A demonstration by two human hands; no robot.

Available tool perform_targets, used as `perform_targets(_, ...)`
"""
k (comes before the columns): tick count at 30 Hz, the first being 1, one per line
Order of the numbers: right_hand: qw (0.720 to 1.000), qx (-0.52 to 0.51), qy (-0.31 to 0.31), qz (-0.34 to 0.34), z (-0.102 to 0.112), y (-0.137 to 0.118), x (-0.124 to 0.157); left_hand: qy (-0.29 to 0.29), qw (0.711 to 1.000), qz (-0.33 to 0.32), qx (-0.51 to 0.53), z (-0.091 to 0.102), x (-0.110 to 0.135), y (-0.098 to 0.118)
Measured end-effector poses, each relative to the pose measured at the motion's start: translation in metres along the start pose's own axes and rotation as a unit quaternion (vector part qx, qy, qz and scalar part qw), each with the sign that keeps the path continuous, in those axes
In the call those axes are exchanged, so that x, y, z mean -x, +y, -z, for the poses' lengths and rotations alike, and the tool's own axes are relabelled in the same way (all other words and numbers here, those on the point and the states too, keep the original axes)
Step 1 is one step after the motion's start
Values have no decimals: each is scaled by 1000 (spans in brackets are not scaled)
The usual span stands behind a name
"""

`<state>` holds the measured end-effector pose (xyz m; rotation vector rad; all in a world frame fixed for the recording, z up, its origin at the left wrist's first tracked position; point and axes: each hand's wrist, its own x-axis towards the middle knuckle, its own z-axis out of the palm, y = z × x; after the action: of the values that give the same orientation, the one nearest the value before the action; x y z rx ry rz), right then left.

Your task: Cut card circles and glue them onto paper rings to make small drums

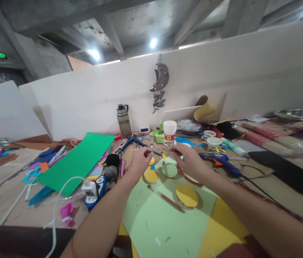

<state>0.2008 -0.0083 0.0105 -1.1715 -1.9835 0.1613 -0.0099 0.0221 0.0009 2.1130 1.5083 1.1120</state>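
My left hand (141, 159) is held above the far part of a light green paper sheet (167, 229), its thumb and fingertips pinched together. Anything between them is too small to make out. My right hand (188, 157) faces it with bent, closed fingertips, and what they hold, if anything, is unclear. Below the hands lie a small yellow disc (151, 176) with a pale rim and a light green disc (169, 170). A curved red strip (191, 179) runs under my right hand. Nearer to me are a larger yellow oval (187, 195) and a reddish-brown pencil (166, 199).
White paper cups (169, 130) and a water bottle (124, 121) stand at the back. A blue glue gun (224, 163) with its cord lies right. Left are a green sheet (78, 161), a blue power strip (100, 188) and a white cable (55, 211). Scraps litter the table.
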Motion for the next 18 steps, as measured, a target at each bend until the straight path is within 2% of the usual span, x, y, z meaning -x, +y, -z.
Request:
perform_targets(5,997,56,-43,-41,17,19,-31,9,1000,0,11,0,0,-2)
perform_targets(9,988,112,-71,-83,40,55,-57,13,1000,-1,11,2,0,1)
perform_targets(12,975,143,-115,-124,51,85,-66,14,1000,-6,14,3,0,3)
perform_targets(15,969,143,-140,-147,50,108,-69,18,999,-10,24,3,-1,3)
perform_targets(18,976,119,-114,-139,39,123,-71,20,999,-6,32,3,-1,2)
